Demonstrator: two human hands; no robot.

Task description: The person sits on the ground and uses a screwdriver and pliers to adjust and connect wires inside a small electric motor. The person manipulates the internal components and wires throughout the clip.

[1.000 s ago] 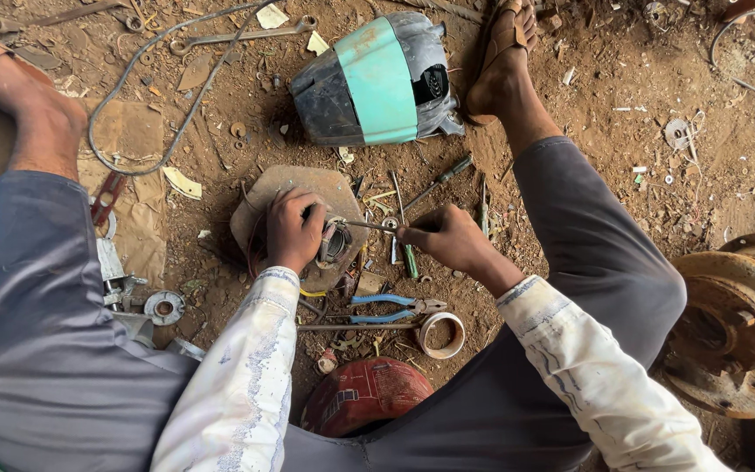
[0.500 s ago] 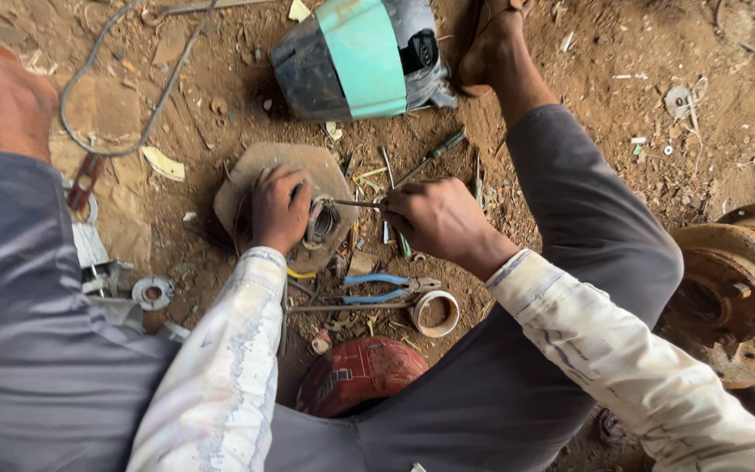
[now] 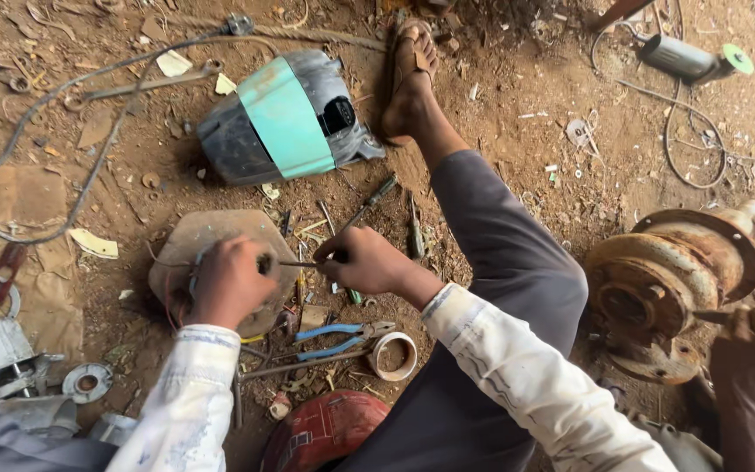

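Both hands met over a flat stone (image 3: 220, 236) on the dirt. The left hand (image 3: 231, 281) closed around a small metal part (image 3: 266, 262), pinning it to the stone so it could not shift. The right hand (image 3: 364, 260) pinched a thin rod (image 3: 301, 264) that ran leftward into the part, held level for aim. Just below the grip lay blue pliers (image 3: 334, 336) and a tape roll (image 3: 393, 356) (within easy reach); beyond it sat a grey-and-green housing (image 3: 286, 118).
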